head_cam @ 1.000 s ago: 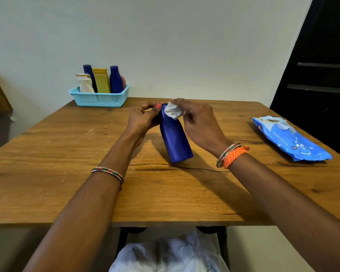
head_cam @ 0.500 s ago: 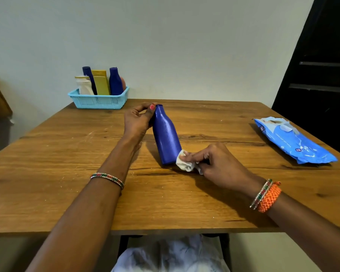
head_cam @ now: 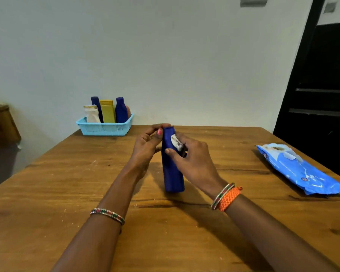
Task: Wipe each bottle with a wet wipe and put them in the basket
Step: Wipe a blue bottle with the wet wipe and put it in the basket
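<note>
I cannot read any words here. The blue pack of wet wipes [head_cam: 300,168] on the table has a small dark mark with white in it near its front end, but it is too small and blurry to make out. The bottles in the basket [head_cam: 104,128] and the blue bottle [head_cam: 172,173] show no letters I can read.

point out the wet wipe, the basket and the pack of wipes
wet wipe [head_cam: 174,141]: head view, on the white wad pressed to the bottle's upper part
basket [head_cam: 104,128]: head view, on its front wall
pack of wipes [head_cam: 302,171]: head view, on the middle of the blue wrapper
</note>
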